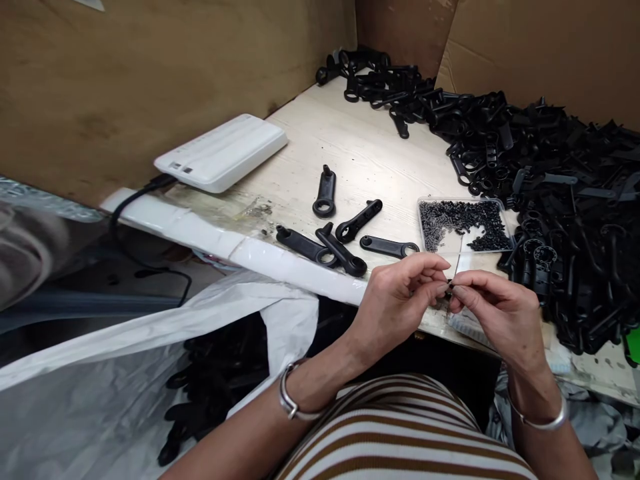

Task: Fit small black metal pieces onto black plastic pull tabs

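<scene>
My left hand (400, 300) and my right hand (500, 313) meet at the table's front edge, thumbs and forefingers pinched together around a small black part (449, 288). Its shape is mostly hidden by the fingertips. Just beyond them lies a clear shallow box (421, 230) of tiny black parts and small metal pieces. Several black arm-shaped plastic pieces lie left of the box, among them one with a ring end (325, 193) and another (385, 246) close to my left hand.
A big heap of black plastic parts (565, 173) covers the table's right and back. A white device (223, 153) with a black cable sits at the left edge. Cardboard walls (200, 67) stand behind. Below the left edge, a white bag (125, 400) holds black parts.
</scene>
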A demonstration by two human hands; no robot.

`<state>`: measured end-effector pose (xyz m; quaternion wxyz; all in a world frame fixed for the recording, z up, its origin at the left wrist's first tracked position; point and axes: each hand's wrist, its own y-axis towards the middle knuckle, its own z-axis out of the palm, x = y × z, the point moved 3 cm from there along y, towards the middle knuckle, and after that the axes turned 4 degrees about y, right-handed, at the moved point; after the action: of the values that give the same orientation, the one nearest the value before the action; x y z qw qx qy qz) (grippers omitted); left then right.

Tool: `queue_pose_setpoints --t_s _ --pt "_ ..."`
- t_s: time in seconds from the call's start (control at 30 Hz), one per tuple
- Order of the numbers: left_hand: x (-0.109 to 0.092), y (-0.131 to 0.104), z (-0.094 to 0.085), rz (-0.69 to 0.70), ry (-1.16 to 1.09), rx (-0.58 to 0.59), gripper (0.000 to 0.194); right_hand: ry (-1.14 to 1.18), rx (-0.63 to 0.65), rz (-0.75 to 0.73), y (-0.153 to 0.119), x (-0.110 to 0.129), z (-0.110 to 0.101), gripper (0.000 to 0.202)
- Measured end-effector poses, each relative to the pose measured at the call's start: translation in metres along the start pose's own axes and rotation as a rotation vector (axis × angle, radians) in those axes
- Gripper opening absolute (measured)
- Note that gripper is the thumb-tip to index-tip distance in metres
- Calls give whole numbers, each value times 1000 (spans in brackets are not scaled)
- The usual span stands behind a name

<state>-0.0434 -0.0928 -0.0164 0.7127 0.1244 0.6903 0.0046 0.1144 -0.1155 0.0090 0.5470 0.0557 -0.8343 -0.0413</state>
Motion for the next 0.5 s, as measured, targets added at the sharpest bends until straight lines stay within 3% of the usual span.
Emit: queue_pose_setpoints --t_s 0.13,0.33,0.5 --pt "-1 0 -1 1 28 7 19 -102 27 -117 -1 4 1 8" --pt "3 -2 5 -146 -207 -19 11 -192 -54 -57 -2 1 3 6" --pt "7 -4 7 -134 -242 -95 12 -308 -93 -101 -6 7 7 14"
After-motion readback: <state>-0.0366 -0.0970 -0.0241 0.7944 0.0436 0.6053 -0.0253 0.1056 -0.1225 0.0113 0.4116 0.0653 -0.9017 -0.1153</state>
